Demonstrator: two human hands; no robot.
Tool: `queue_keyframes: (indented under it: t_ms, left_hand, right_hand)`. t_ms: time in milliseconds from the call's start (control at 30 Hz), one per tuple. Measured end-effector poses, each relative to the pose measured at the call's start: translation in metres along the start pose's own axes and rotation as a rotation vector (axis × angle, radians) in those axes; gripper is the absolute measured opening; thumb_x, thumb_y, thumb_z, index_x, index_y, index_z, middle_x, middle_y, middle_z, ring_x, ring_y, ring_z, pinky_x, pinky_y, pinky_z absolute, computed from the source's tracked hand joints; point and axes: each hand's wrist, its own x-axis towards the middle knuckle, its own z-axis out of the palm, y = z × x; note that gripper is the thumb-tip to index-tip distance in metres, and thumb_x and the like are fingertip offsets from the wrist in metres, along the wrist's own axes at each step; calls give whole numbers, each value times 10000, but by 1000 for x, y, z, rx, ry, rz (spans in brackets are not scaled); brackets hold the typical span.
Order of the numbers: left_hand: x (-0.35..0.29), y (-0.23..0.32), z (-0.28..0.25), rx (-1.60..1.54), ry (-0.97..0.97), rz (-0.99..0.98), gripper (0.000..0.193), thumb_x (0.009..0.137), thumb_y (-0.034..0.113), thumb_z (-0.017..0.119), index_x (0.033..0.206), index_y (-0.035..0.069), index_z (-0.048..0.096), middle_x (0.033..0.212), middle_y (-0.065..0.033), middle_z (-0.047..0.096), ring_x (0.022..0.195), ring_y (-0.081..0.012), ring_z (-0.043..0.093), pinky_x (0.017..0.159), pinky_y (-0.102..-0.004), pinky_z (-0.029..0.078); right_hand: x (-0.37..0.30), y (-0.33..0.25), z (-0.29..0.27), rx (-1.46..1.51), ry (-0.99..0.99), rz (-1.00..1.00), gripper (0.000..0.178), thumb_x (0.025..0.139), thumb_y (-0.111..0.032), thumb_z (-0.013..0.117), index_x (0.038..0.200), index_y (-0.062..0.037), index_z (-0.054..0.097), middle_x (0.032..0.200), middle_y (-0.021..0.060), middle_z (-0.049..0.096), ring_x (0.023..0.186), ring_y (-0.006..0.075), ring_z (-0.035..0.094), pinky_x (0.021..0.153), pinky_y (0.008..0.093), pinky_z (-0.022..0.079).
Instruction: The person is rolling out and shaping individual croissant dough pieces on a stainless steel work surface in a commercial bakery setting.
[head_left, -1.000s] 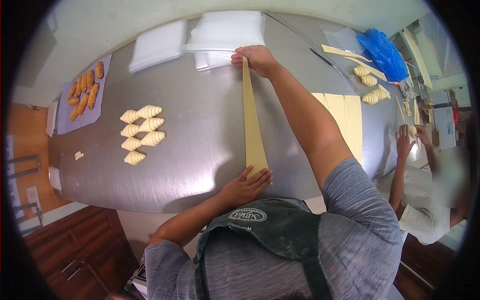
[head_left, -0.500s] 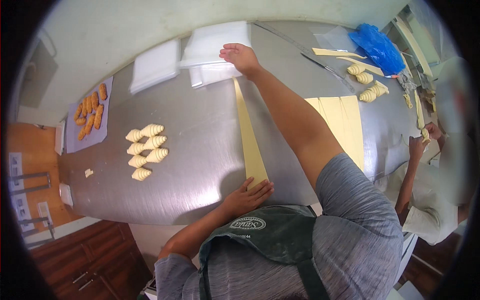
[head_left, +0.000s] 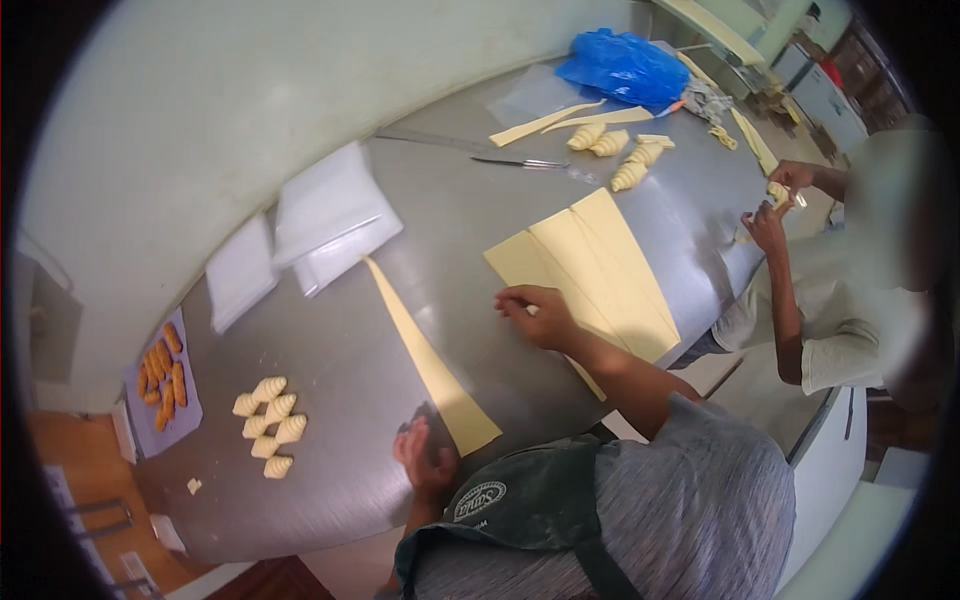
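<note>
A long dough triangle (head_left: 430, 362) lies flat on the metal table, its narrow tip pointing away from me. Beside its wide near end is my left hand (head_left: 426, 460), raised with fingers apart and nothing in it. My right hand (head_left: 542, 318) is at the near left edge of the cut dough sheet (head_left: 600, 265), fingers curled together. A small pale bit shows at its fingertips, too small to name. Thin cut lines run across the sheet. Rolled croissants (head_left: 270, 425) sit in a group to the left.
Baked pieces (head_left: 165, 375) rest on a paper sheet at far left. Plastic sheets (head_left: 330, 215) lie along the wall. Behind the dough sheet are a knife (head_left: 520, 162), more croissants (head_left: 632, 172), dough strips and a blue plastic bag (head_left: 625, 70). A co-worker's hands (head_left: 775, 210) handle dough at right.
My right hand has come back from the dough triangle's far tip to the dough sheet, and its fingers have curled. My left hand has lifted off the wide end. The view has turned rightward.
</note>
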Motion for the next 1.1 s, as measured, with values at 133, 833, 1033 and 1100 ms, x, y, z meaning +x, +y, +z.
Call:
queue_keyframes:
  t_ms: [133, 833, 1033, 1100]
  left_hand:
    - [-3, -8, 15, -206, 323, -406, 455, 931, 61, 474, 1354, -106, 474, 1346, -244, 560, 1317, -392, 500, 1116, -478, 358]
    - [5, -6, 25, 4, 361, -578, 411, 1026, 145, 387, 1385, -47, 439, 1249, -201, 623, 1156, -293, 599, 1057, -396, 415]
    - [2, -5, 23, -49, 364, -568, 417, 1060, 220, 392, 1391, -31, 428, 1208, -192, 647, 1144, -269, 602, 1055, -384, 416]
    - [-3, -7, 22, -52, 372, -572, 414, 1059, 220, 397, 1386, -32, 433, 1210, -193, 647, 1141, -269, 604, 1053, -382, 418]
  right_hand:
    - [-1, 23, -90, -350, 307, 93, 178, 958, -109, 627, 1089, -21, 710, 980, 77, 744, 852, 153, 678, 812, 303, 533]
    - [184, 177, -409, -842, 609, 210, 688, 860, -214, 744, 1471, -130, 440, 1230, 87, 680, 1179, 325, 581, 1034, 456, 417]
    - [141, 148, -389, -1171, 620, 220, 497, 890, -276, 712, 1339, -102, 585, 1094, 123, 681, 1080, 331, 588, 942, 449, 470]
    - [119, 149, -367, -1250, 589, 284, 401, 902, -279, 691, 1252, -92, 637, 1079, 143, 680, 1064, 342, 592, 925, 458, 472]
